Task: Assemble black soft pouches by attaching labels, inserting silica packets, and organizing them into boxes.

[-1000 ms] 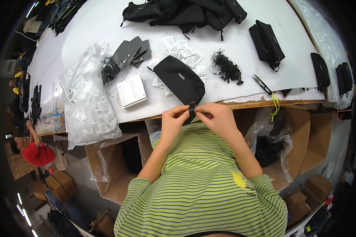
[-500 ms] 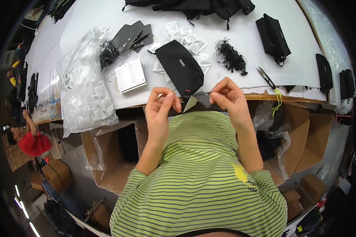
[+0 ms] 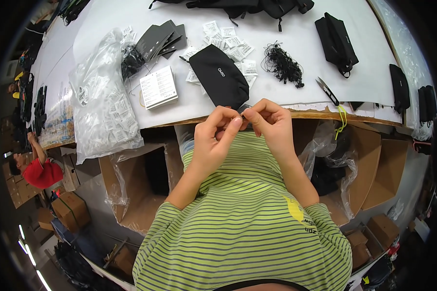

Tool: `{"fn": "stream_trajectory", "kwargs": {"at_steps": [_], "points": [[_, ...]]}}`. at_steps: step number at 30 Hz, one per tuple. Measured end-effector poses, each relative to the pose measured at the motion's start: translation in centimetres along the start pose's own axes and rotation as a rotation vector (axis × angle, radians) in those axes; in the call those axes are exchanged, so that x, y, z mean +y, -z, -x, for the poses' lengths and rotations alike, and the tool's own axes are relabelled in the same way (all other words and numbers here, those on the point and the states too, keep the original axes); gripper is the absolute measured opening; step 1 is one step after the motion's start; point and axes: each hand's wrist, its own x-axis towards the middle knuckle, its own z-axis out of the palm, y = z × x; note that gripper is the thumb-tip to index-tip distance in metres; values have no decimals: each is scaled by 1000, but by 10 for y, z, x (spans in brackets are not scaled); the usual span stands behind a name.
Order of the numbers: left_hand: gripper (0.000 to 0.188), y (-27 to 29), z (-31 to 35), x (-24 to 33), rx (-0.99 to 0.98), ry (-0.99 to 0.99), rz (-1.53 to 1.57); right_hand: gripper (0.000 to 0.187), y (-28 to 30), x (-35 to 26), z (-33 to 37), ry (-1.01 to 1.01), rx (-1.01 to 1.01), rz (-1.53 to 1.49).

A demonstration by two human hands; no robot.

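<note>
Both hands are right up close together here. The left hand has its fingers curled in, thumb near the forefinger, but I can't tell whether it's gripping anything. The right hand is in a narrow pinch on a small dark piece, too tiny to make out. Open boxes sit below the hands on either side.

Just beyond the fingertips is the black pouch, lying at a slant on the worktop with its near end right at them. Off to the right hand's right are the snips. Left of the left hand there's a white stack, then a clear bag of labels. Past the pouch: loose labels, grey cards off left, a cord tangle off right. Farthest out from the hands, a heap of black stuff.
</note>
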Motion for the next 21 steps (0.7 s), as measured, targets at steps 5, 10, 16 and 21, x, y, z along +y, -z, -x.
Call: {"fn": "stream_trajectory", "kwargs": {"at_steps": [5, 10, 16, 21], "points": [[9, 1, -1, 0, 5, 13, -21, 13, 1, 0, 0, 15, 16, 15], [9, 8, -3, 2, -89, 10, -93, 12, 4, -1, 1, 102, 7, 218], [8, 23, -10, 3, -354, 98, -174, 14, 14, -7, 2, 139, -121, 454], [12, 24, -10, -12, -321, 165, 120, 17, 16, -7, 2, 138, -178, 414]]}}
